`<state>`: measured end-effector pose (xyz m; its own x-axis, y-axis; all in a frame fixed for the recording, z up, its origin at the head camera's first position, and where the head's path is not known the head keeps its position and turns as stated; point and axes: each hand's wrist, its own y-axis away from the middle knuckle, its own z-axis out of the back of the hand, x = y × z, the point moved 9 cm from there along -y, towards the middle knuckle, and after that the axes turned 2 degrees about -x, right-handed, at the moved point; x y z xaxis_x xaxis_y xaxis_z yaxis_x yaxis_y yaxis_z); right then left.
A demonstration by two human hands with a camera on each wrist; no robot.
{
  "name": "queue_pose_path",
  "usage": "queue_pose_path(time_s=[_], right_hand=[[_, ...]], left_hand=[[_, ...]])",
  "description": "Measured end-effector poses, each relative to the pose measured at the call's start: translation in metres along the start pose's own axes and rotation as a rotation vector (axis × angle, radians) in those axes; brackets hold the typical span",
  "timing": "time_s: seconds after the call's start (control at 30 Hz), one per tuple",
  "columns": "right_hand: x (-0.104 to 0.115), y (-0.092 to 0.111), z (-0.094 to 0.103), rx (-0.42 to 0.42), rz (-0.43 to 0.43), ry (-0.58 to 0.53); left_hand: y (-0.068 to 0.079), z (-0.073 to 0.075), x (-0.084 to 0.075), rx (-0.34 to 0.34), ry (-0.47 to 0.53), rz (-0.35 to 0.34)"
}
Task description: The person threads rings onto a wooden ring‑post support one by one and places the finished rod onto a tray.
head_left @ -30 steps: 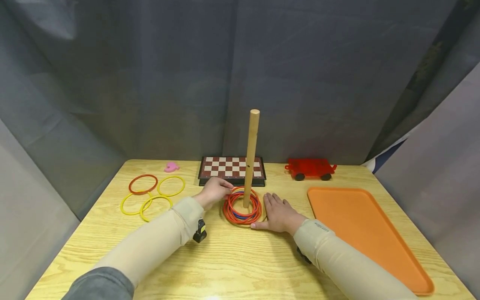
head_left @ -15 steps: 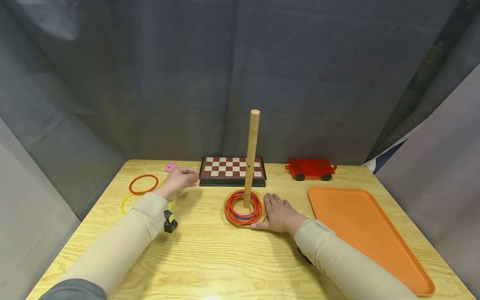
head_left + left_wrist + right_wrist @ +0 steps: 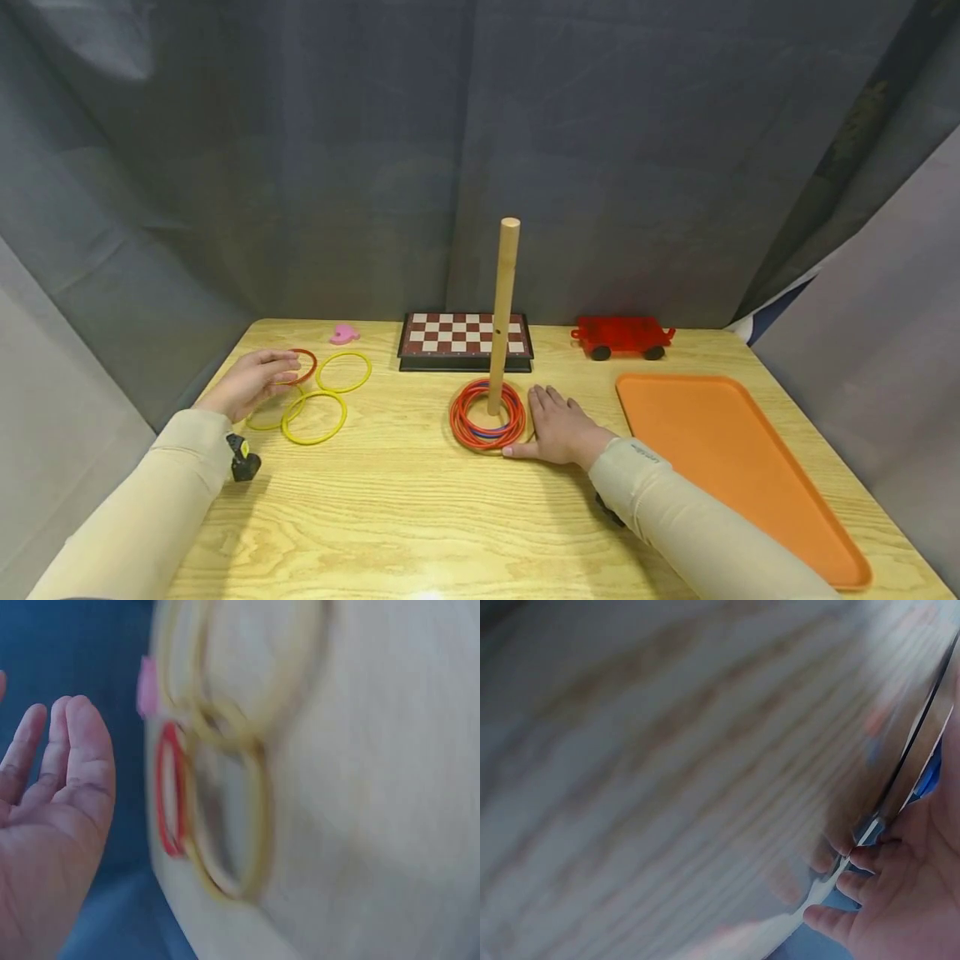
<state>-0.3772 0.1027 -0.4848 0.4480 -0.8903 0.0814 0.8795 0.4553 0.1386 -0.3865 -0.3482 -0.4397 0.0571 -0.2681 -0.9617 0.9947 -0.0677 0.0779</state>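
Note:
My left hand [image 3: 251, 383] hovers at the left of the table, fingers loosely extended, over part of a red ring [image 3: 314, 363]. In the left wrist view its palm is bare, and the red ring lies apart from it beside yellow rings. Those are a front yellow ring [image 3: 315, 442], a back yellow ring [image 3: 341, 392] and one partly hidden by the hand. At the centre stands an upright wooden pole [image 3: 502, 325] on a round base, with several red and blue rings [image 3: 462, 421] stacked around its foot. My right hand [image 3: 558, 429] lies flat, fingers spread, at the base's right edge.
Behind the pole lies a chessboard box [image 3: 465, 342]. A red toy wagon [image 3: 621, 335] stands at the back right, and an orange tray [image 3: 720, 450] along the right side. A small pink piece [image 3: 343, 334] sits at the back left. Grey curtains [image 3: 360, 158] enclose the table.
My left hand has left the ring stack at the pole and swung left to the loose rings. My right hand stays in place beside the base.

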Motion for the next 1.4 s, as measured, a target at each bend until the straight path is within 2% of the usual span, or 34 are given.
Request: queue_pose_path(time_s=[0.1, 0.2, 0.3, 0.4, 0.53, 0.77, 0.97, 1.13, 1.27, 1.4], right_hand=[[0.0, 0.0, 0.001, 0.0, -0.002, -0.005], [0.0, 0.0, 0.001, -0.002, 0.0, -0.015], [0.0, -0.002, -0.001, -0.003, 0.002, -0.012], [-0.001, -0.003, -0.003, -0.004, 0.003, 0.002], [-0.002, -0.003, -0.002, -0.008, 0.0, 0.003], [-0.003, -0.003, 0.002, -0.018, 0.001, 0.005], [0.0, 0.0, 0.002, -0.009, 0.001, -0.008], [0.001, 0.0, 0.001, -0.008, 0.001, -0.015], [0.0, 0.0, 0.0, -0.007, -0.003, -0.003], [0.0, 0.0, -0.001, -0.01, -0.005, -0.005]], left_hand=[[0.003, 0.011, 0.021, -0.028, -0.052, 0.053], [0.006, 0.016, 0.038, -0.048, -0.09, 0.097], [0.008, 0.016, 0.047, -0.059, -0.135, 0.112], [0.008, 0.016, 0.048, -0.08, -0.185, 0.11], [0.005, 0.014, 0.045, -0.086, -0.254, 0.11], [0.001, 0.006, 0.04, -0.048, -0.365, 0.091], [0.001, 0.001, 0.036, -0.024, -0.395, 0.068], [0.002, 0.007, 0.031, -0.042, -0.429, 0.065], [0.001, 0.013, 0.017, -0.057, -0.454, 0.035], [-0.001, 0.017, -0.009, -0.057, -0.446, -0.003]])
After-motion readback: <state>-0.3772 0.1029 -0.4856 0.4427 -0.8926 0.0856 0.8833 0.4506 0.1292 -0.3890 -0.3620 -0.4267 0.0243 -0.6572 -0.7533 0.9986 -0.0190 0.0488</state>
